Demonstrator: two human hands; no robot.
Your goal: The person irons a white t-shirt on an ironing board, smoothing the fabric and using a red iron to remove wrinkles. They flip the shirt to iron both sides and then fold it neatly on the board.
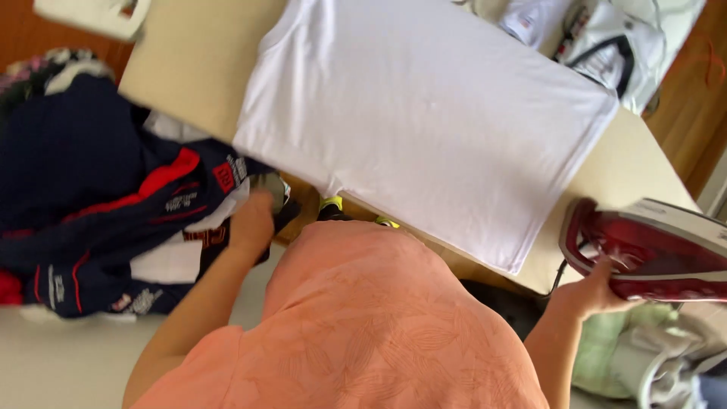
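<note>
Pale flooring shows nearest, below the person's orange top [356,318]. At near right, the right hand [587,291] has its fingers wrapped around the red and white iron [651,250], held at the board's right edge, off the cloth. At left, the left hand [254,223] reaches into a heap of dark garments [98,197]; its finger spread cannot be told. Farther, a white shirt [424,121] lies flat and smooth on the beige ironing board [636,167], apparently pressed, with bare board beyond both its side edges.

White shirt [424,113] covers most of the tabletop [636,167]; bare strips along left and right edges, iron [651,250] crowding the right.
</note>
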